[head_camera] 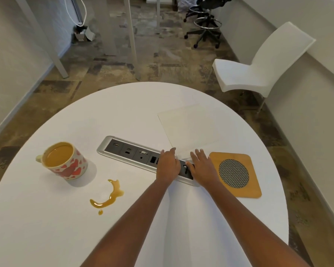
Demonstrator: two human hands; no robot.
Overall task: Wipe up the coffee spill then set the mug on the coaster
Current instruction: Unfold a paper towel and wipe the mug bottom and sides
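A mug [66, 162] with red hearts stands full of coffee at the left of the round white table [46, 228]. A curved brown coffee spill [109, 197] lies on the tabletop in front of the mug. At the right sits a wooden coaster [235, 174] with a round woven centre. A white napkin [189, 128] lies flat beyond the coaster. Both hands reach to the napkin's near edge, fingers extended: my left hand [168, 166] at its near left corner, my right hand [201, 166] just left of the coaster. Neither hand grips anything that I can see.
A silver power and port strip [131, 153] is set into the table's middle, partly under my hands. A white chair [258, 64] stands beyond the table at the right. A black office stool [206, 22] stands further back.
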